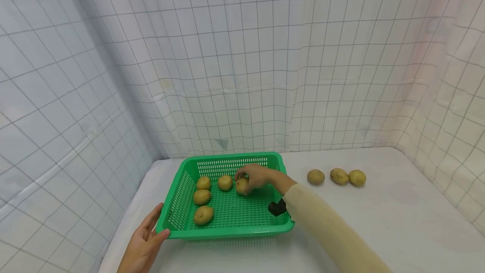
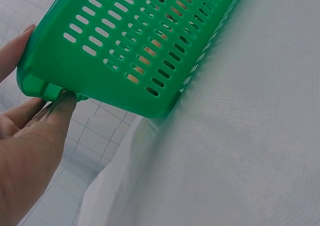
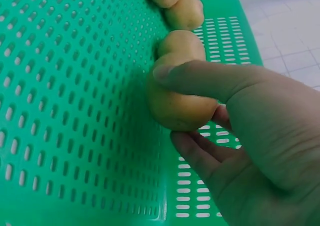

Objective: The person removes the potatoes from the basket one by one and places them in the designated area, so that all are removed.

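A green plastic basket [image 1: 227, 231] with slotted walls stands on the table. My left hand [image 1: 143, 241] grips its front left corner; in the left wrist view the thumb is over the rim and the fingers [image 2: 62, 110] are under it. My right hand [image 1: 257, 177] reaches over the right side and holds a potato [image 3: 177, 103] between thumb and fingers, low by the back wall. Just left of it lies another potato [image 1: 225, 183]. Along the left wall are three more, a back potato [image 1: 203, 183], a middle potato [image 1: 202, 197] and a front potato [image 1: 203, 215].
On the white table [image 1: 379, 218], right of the basket, lie a single potato [image 1: 315, 177] and a touching pair, a left potato [image 1: 339, 176] and a right potato [image 1: 357, 177]. Grid-patterned white curtains [image 1: 235, 62] hang behind and at both sides.
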A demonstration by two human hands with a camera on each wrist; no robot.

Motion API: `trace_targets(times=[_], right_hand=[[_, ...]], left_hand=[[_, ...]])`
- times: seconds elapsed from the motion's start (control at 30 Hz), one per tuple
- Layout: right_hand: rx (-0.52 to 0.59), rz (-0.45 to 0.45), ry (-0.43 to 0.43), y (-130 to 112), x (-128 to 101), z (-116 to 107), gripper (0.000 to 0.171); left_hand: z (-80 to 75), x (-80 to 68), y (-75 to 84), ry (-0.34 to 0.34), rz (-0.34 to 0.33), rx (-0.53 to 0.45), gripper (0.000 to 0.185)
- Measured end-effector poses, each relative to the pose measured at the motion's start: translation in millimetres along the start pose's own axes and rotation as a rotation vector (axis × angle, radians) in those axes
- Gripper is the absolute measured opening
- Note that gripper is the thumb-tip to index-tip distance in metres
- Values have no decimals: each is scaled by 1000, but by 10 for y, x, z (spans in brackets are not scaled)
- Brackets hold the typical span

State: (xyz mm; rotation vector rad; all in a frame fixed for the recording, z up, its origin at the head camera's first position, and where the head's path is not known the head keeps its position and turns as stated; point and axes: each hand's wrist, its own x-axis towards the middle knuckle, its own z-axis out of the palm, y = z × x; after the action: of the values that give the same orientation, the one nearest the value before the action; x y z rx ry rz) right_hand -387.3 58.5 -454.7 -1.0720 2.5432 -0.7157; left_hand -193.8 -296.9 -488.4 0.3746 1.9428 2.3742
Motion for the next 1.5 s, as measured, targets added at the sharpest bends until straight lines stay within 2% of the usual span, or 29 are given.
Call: trace_targets(times=[0.2, 0.33, 0.47, 0.57, 0.8, 1.03, 1.13, 1.27, 1.5], right_hand=[[108, -26, 35, -9, -13, -42, 51], [190, -55, 38, -40, -26, -71, 51], [322, -63, 46, -41, -42, -99, 54], [411, -89, 54, -34, -49, -121, 57], [519, -145, 65, -13, -75, -146, 58], [702, -157, 63, -15, -137, -201, 60], [721, -159, 74, -6, -168, -228, 60], [693, -164, 79, -34, -165, -245, 60], [706, -191, 78, -112, -194, -343, 57]], left_hand=[[8, 6, 12, 1, -22, 11, 79], [4, -3, 20, 28, -47, 39, 81], [6, -2, 17, 47, -64, 48, 82], [12, -10, 18, 51, -62, 42, 81], [19, -34, 26, 17, -28, 37, 79], [26, -18, 22, -12, -6, 0, 78], [56, -1, 9, -8, -8, 3, 79], [59, -9, 14, 9, -10, -2, 78], [23, -34, 50, -17, 3, 5, 77]])
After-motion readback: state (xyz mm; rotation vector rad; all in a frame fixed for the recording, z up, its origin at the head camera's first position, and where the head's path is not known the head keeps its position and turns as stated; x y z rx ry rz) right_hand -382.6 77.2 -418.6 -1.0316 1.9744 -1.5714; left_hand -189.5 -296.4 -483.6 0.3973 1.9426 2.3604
